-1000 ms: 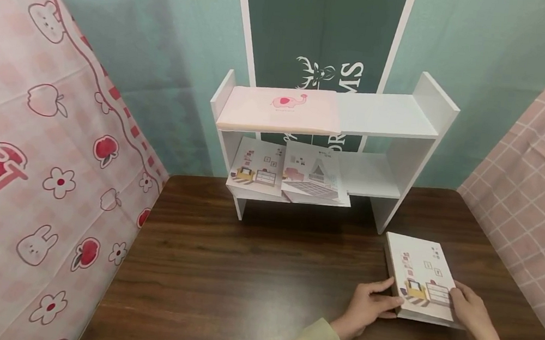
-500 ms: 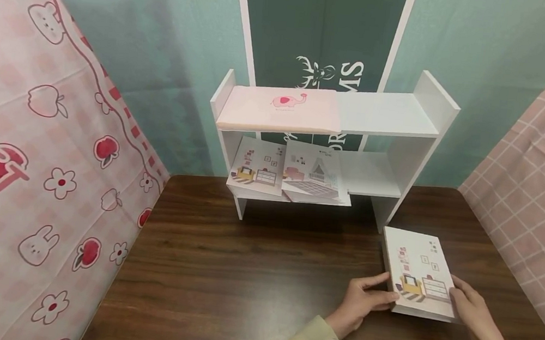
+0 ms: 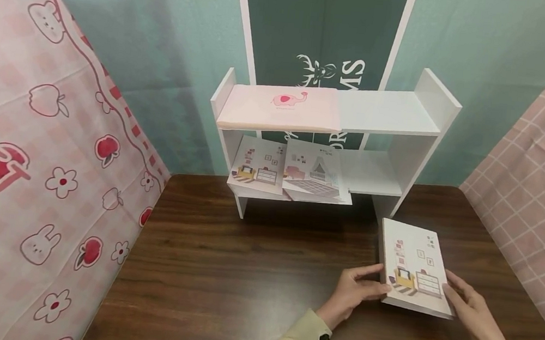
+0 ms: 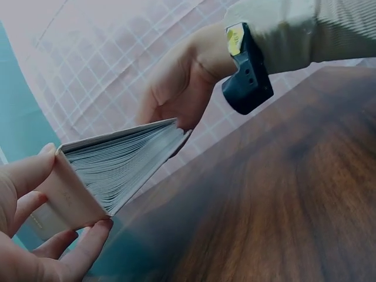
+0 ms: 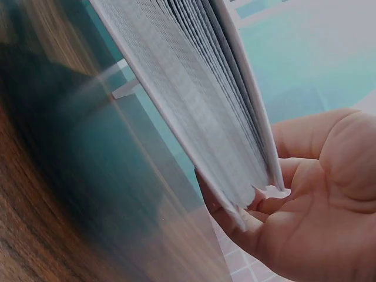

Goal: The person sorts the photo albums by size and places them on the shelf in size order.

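Both hands hold one thick white book [image 3: 413, 265] with a room drawing on its cover, lifted above the table at the right. At the spine the left hand [image 3: 351, 292] grips it, thumb on the front cover and other fingers lower down, as the left wrist view of the spine [image 4: 73, 191] shows. On the opposite edge the right hand [image 3: 475, 315] grips it with the thumb over the cover; in the right wrist view its fingers [image 5: 229, 223] reach beneath the book. The pages [image 5: 188, 100] fan slightly. Ahead, a white two-tier shelf [image 3: 375, 174] stands on the table.
Two similar-looking piles of books, a left one [image 3: 258, 168] and a right one [image 3: 314, 171], lie on the lower tier. A pink pad [image 3: 258, 108] with an elephant covers the upper tier's left half. Patterned cloths hang around the brown wooden table [image 3: 218, 274].
The hands have carried the book a little up and to the left in the head view, toward the shelf's right foot. Shelf and book piles look unchanged.
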Action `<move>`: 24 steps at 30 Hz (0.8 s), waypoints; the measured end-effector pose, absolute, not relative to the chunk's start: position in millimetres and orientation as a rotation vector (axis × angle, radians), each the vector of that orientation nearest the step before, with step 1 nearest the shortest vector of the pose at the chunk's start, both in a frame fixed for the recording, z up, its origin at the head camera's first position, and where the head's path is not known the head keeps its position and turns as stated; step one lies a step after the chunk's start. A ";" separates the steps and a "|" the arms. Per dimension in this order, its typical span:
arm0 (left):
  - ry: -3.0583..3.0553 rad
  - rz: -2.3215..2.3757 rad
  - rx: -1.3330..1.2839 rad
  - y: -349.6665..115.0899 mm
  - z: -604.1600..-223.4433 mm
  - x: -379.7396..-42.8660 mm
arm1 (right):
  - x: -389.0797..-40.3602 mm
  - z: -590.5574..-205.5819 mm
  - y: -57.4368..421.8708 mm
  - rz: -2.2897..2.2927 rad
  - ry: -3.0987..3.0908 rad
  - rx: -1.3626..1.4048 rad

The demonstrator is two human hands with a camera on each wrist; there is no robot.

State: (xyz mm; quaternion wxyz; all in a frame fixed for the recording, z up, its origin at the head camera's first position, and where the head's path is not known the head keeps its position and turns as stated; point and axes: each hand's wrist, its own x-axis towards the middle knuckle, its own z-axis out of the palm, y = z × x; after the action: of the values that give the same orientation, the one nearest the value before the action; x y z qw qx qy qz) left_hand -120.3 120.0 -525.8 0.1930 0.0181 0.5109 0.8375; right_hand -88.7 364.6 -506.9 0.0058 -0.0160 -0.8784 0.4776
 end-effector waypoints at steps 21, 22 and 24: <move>1.569 2.295 0.183 105.4 -515.4 -119.6 | -82.5 -492.8 349.2 1.418 -2.641 -0.068; 1.579 2.291 0.190 104.4 -514.7 -119.6 | -83.0 -491.7 348.3 1.418 -2.633 -0.054; 1.604 2.284 0.200 102.7 -513.2 -119.6 | -84.0 -489.4 346.6 1.389 -2.620 -0.018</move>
State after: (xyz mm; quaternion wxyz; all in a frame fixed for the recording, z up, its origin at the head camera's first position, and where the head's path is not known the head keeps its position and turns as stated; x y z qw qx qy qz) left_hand -119.6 102.7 -513.2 0.1707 0.0704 0.5649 0.8042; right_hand -84.0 346.6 -489.4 0.0878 -0.0061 -0.8801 0.4666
